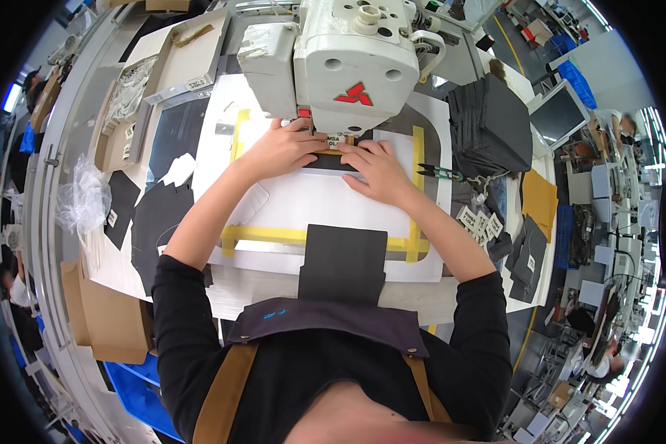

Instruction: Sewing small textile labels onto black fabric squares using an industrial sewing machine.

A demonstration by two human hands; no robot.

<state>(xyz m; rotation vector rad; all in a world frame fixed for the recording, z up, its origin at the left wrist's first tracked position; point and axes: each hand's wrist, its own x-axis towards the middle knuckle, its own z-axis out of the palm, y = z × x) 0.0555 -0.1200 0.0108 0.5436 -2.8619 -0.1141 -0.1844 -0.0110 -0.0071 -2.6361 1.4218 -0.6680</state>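
Observation:
Under the head of a white industrial sewing machine [355, 66], a small white printed label [334, 140] lies by the upper edge of a dark fabric strip [320, 161]. My left hand [281, 150] lies to the left of it, fingers stretched toward the label and resting on the work. From the right, my right hand [376, 170] rests with its fingers spread, fingertips at the label's right side. Both hands press down rather than grip. The machine head partly hides the left fingertips and the needle area. Beneath them is a white sheet [296, 211] edged with yellow tape [274, 235].
Stacked dark pieces [488, 122] and green-handled snips [440, 173] are on the right, near loose labels [479, 224] and a yellow-orange envelope [539, 200]. Leftward are open boxes [187, 55], dark cut pieces [159, 222] and clear plastic [85, 196]. A dark panel [342, 263] overhangs the front edge.

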